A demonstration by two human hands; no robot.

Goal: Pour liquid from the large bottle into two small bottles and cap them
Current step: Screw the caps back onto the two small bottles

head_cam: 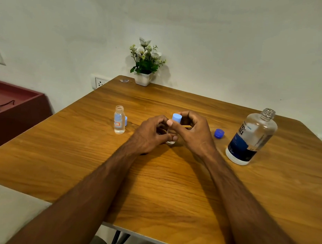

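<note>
At bench [172, 186] centre, the left hand [152, 134] grips a small bottle [171, 142] while the right hand [192, 131] pinches its blue cap [176, 118] on top. Second small bottle [119, 119] stands uncapped to the left; big bottle [251, 137] open, far right, its cap [219, 133] beside it.

The brown wood-grain table [154, 176] carries, at far centre, a white square pot of artificial flowers [143, 78]. At left stands an uncapped small clear bottle [119, 119] with a light-blue cap [126, 120] just behind it. At right stands an uncapped large clear bottle with a dark-blue label [251, 137], a dark-blue screw cap [219, 133] lying to its left.
</note>
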